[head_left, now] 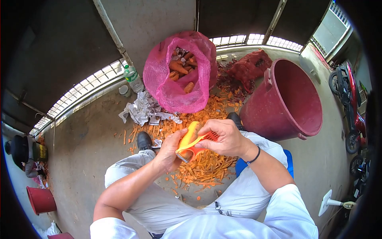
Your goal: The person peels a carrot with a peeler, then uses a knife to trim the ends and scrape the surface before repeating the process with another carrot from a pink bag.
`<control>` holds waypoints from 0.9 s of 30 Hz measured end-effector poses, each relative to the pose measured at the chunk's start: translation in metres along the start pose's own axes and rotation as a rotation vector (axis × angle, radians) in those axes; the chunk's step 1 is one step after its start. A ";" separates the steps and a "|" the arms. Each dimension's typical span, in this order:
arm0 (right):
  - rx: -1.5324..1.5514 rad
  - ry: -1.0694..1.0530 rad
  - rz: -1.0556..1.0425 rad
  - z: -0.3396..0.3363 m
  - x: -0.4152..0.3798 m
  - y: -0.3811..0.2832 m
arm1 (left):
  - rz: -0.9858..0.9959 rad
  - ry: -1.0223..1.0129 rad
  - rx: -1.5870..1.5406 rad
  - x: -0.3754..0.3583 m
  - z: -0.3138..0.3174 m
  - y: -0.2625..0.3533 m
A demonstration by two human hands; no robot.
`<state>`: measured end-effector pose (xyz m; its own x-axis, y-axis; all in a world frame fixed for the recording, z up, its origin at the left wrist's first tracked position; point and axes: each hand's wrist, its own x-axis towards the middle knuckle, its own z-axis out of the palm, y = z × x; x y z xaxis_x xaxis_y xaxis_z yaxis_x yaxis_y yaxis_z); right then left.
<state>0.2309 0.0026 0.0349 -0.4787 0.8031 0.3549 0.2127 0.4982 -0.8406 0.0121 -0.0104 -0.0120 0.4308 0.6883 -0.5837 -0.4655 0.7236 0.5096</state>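
My left hand (pixel 170 150) is wrapped round a carrot (pixel 191 133), which is held upright and slightly tilted above my lap. In my right hand (pixel 225 137) is an orange peeler (pixel 190 147), its frame lying against the lower part of the carrot. Beneath both hands, a heap of orange peelings (pixel 205 171) covers the floor between my legs. Beyond them stands an open pink mesh sack (pixel 153 73) with several carrots (pixel 181 67) inside.
A large maroon tub (pixel 258 107) stands at right, beside a red mesh sack (pixel 248 67). Crumpled paper (pixel 141 109), a bottle (pixel 133 79) and a cup (pixel 124 91) are at left. Farther left is a red bucket (pixel 41 200); motorcycles (pixel 352 105) stand far right.
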 end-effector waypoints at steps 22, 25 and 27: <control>-0.066 0.375 0.356 -0.070 0.003 0.053 | -0.043 0.090 0.177 -0.011 -0.004 0.006; 0.226 0.139 0.311 -0.027 0.002 0.016 | -0.042 -0.036 0.083 0.005 -0.024 0.000; 0.039 -0.033 0.142 -0.004 -0.001 0.005 | -0.022 -0.075 0.137 0.000 -0.017 0.001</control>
<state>0.2360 0.0057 0.0325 -0.4741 0.8531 0.2180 0.2476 0.3668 -0.8967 -0.0020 -0.0105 -0.0223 0.4989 0.6706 -0.5490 -0.3480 0.7352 0.5817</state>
